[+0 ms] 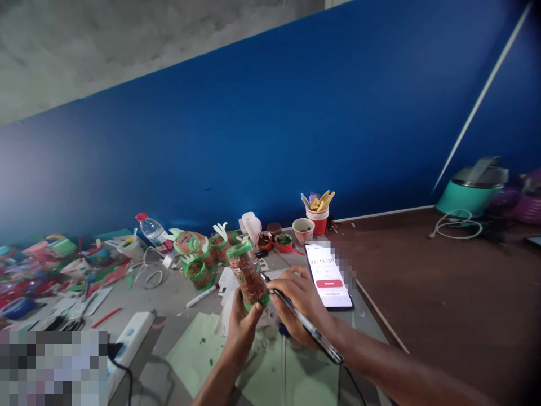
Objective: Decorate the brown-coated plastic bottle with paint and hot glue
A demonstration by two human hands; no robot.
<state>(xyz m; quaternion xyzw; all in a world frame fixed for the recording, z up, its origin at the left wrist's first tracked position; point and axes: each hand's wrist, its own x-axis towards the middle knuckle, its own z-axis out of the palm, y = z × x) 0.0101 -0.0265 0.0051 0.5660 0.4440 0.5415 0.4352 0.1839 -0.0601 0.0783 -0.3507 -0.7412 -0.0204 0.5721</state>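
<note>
My left hand [244, 324] is closed around the lower end of a brown cylinder with green rims [247, 273], which leans a little to the left. In my right hand [300, 299] is a pen [310, 327], gripped near its front, with its tip against or very near the cylinder's right side. Its clear barrel slants down to the right. Beneath both hands lies a pale green sheet [198, 355] with small green bits on it. White paper tissue [226, 285] sits just behind the cylinder. A phone [327, 276] showing a timer lies right of my right hand.
Similar green-and-brown pots [198, 273] stand behind to the left, near a water bottle [154, 231]. Paper cups [303, 230] stand at the back. A white marker [202, 296], a power strip [133, 338] and colourful clutter [63, 254] lie left. A teal appliance [467, 192] sits far right.
</note>
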